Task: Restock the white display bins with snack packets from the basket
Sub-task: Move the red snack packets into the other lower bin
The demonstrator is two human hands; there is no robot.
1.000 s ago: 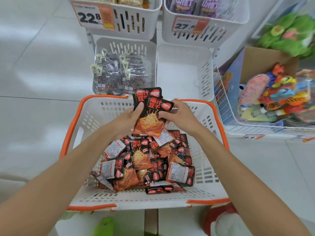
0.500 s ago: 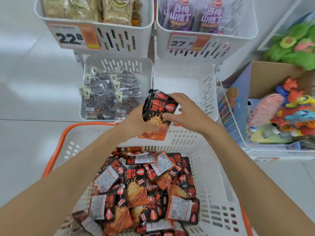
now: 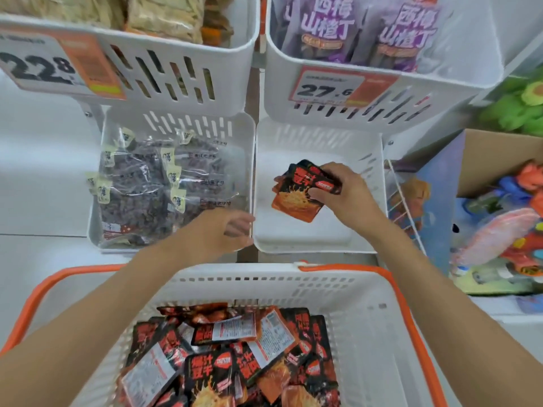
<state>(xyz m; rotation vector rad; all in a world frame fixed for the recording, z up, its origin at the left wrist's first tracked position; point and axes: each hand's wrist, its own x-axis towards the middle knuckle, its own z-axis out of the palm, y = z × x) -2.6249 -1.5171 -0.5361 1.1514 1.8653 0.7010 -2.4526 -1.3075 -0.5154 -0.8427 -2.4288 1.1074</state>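
While right hand [image 3: 343, 198] grips packets [image 3: 296, 198] over centre-frame bin [image 3: 323, 239], left hand [image 3: 217, 233] slack, empty: lay stack flat, then release.

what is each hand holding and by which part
The right hand grips red-black snack packets by their black upper end; the left hand holds nothing.

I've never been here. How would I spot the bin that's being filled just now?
Start at the orange-rimmed basket; just beyond it is the lower row of white bins. Take the lower right bin, beneath the bin tagged 27.6. Unlike its left neighbour, packed with clear bags of dark snacks, its white floor shows, and the right hand grips red-and-black packets over it.
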